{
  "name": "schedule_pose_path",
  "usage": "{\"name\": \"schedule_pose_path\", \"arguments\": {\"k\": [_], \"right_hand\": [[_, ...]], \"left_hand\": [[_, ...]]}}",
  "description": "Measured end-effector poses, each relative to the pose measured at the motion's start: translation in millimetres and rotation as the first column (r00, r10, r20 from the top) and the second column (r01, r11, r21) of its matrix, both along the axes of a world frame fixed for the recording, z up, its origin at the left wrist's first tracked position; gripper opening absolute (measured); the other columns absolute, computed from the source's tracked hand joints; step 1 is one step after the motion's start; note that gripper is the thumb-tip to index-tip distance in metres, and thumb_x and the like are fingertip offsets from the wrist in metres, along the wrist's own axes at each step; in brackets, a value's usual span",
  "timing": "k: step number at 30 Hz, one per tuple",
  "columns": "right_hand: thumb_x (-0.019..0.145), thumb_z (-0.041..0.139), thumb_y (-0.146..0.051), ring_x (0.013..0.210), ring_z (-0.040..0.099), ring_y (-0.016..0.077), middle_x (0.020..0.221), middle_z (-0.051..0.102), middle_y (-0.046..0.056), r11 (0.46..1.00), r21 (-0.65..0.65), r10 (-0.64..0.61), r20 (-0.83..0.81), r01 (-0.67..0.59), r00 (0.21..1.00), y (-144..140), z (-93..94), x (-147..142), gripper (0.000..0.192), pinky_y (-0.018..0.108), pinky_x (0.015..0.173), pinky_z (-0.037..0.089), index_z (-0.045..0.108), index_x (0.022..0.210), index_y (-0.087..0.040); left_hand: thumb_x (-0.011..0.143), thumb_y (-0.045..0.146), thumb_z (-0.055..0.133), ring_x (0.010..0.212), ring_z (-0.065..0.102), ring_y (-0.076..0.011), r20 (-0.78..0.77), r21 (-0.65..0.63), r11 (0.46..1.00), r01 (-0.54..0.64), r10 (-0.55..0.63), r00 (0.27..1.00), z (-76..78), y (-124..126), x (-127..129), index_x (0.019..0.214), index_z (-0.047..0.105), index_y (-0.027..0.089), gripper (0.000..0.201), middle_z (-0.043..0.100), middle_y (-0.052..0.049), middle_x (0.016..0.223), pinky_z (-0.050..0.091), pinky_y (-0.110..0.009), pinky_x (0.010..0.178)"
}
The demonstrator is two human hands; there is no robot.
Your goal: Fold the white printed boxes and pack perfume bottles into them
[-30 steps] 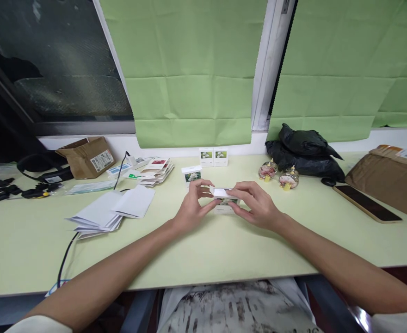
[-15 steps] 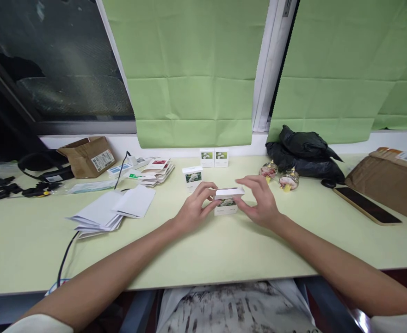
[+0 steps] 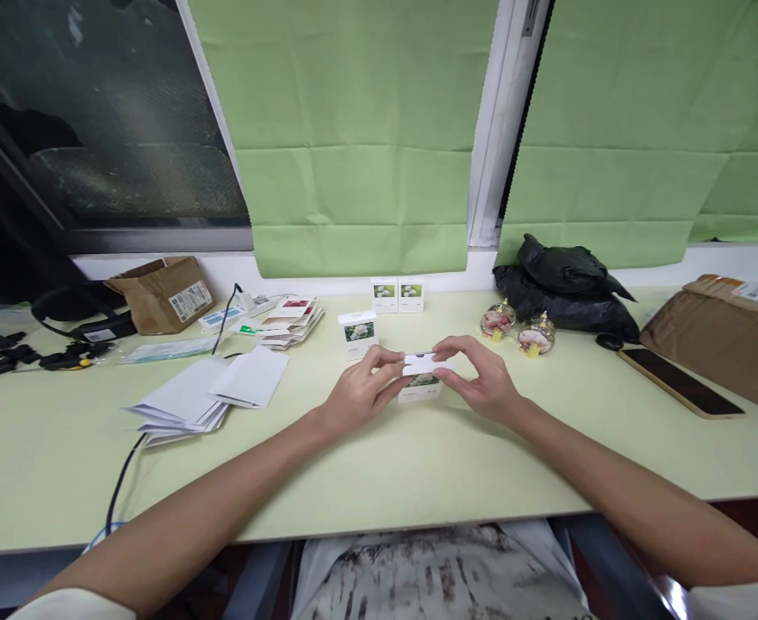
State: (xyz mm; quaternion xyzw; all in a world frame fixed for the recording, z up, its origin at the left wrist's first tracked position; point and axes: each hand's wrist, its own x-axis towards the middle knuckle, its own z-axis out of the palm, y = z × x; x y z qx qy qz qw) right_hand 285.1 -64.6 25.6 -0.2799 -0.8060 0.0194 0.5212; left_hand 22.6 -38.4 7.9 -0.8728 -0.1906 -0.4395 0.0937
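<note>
Head view shows a small white carton [image 3: 421,383] standing mid-desk [image 3: 379,465], pinched between both hands. It looks light and thin-walled, easily crushed, so the side edges seem the best hold. Left hand [image 3: 359,392] fingers close on its left side; right hand [image 3: 482,383] fingers close on the top flap. Its print and contents cannot be made out.

A single head-worn camera looks forward and slightly down across a pale green table [image 3: 379,482] toward a window with green blinds [image 3: 353,146]. It sits close above the near edge, so both forearms run up from the bottom corners toward mid-frame. No second view overlaps it.
</note>
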Motion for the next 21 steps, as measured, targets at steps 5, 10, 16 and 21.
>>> {"name": "schedule_pose_path", "arguments": {"k": [5, 10, 16, 21], "right_hand": [[0.104, 0.059, -0.017, 0.093, 0.068, 0.0236, 0.103, 0.071, 0.008, 0.997, 0.072, 0.003, 0.015, -0.004, 1.0, 3.8, 0.8, -0.8, 0.02, 0.04, 0.08, 0.057, 0.062, 0.121, -0.026], [0.104, 0.057, -0.014, 0.095, 0.066, 0.0237, 0.102, 0.067, 0.009, 0.999, 0.031, 0.021, 0.027, -0.022, 0.999, 1.5, 5.2, -2.7, 0.016, 0.04, 0.081, 0.055, 0.063, 0.115, -0.024], [0.106, 0.053, -0.016, 0.099, 0.065, 0.0236, 0.105, 0.067, 0.009, 0.999, -0.015, 0.044, 0.077, -0.043, 0.996, 5.4, 2.9, 1.3, 0.016, 0.04, 0.084, 0.054, 0.064, 0.114, -0.025], [0.107, 0.052, -0.015, 0.104, 0.063, 0.0249, 0.11, 0.07, 0.008, 0.999, 0.037, 0.027, 0.096, -0.031, 0.995, 8.9, 2.4, 2.2, 0.023, 0.044, 0.09, 0.052, 0.063, 0.124, -0.027]], "left_hand": [[0.1, 0.018, 0.067, 0.091, 0.066, -0.0179, 0.095, -0.067, 0.997, 0.035, -0.029, 0.995, 5.0, -3.4, 5.0, 0.118, 0.057, 0.022, 0.021, 0.067, -0.007, 0.106, 0.058, -0.031, 0.073], [0.095, 0.022, 0.074, 0.094, 0.063, -0.0178, 0.196, -0.235, 0.966, 0.111, -0.065, 0.978, 3.7, -6.4, 8.5, 0.12, 0.054, 0.024, 0.033, 0.065, -0.006, 0.105, 0.057, -0.029, 0.071], [0.092, 0.036, 0.078, 0.092, 0.063, -0.0163, 0.257, -0.57, 0.805, 0.162, -0.012, 0.966, 9.6, -18.1, 13.3, 0.133, 0.047, 0.027, 0.053, 0.059, -0.009, 0.126, 0.05, -0.025, 0.063], [0.094, 0.046, 0.074, 0.095, 0.061, -0.0179, 0.122, -0.776, 0.604, 0.18, -0.136, 0.983, 14.3, -18.7, 16.2, 0.16, 0.036, 0.034, 0.077, 0.055, -0.012, 0.15, 0.051, -0.029, 0.073]]}}
